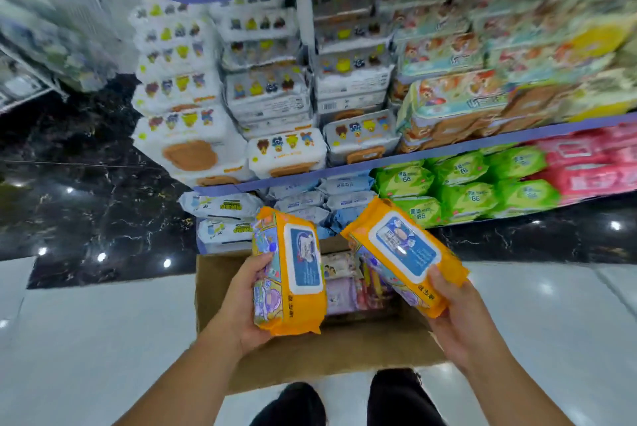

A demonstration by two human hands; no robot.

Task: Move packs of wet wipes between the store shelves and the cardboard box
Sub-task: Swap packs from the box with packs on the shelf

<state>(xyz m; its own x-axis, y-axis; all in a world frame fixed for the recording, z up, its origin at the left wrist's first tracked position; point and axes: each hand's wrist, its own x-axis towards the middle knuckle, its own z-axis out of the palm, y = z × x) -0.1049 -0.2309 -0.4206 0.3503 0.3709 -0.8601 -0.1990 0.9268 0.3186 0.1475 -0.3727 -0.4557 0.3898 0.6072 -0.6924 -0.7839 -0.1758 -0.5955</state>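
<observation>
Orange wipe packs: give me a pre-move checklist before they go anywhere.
1. Left hand grip on the left orange pack: ok, fingers wrap its edge.
2. Right hand grip on the right orange pack: ok, held by its lower end.
3. Packs clear of each other: ok, a gap shows.
4. Cardboard box open below: ok.
5. Free shelf slot for orange packs: cannot tell.

"66" on green wipe packs (406,181)
</observation>
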